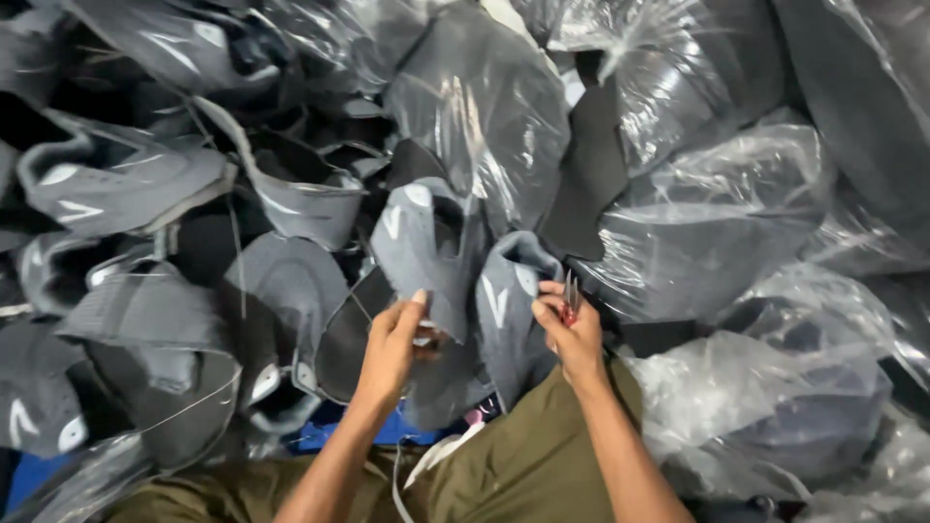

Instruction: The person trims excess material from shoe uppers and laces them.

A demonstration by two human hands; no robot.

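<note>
Left hand [392,339] pinches a grey knit shoe upper [426,252] held mid-scene; right hand [567,324] grips small red-handled snips [570,300] beside it. Trimming looks underway; many loose uppers [116,179] remain piled left, bagged ones [717,223] right.

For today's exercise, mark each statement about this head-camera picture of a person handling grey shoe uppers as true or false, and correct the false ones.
1. The left hand holds a grey shoe upper. True.
2. The right hand is empty. False: it holds a small red-handled snipping tool.
3. Clear plastic bags of dark pieces lie to the right. True.
4. The person wears white trousers. False: the trousers are olive green.
5. More grey uppers are piled on the left. True.
</note>
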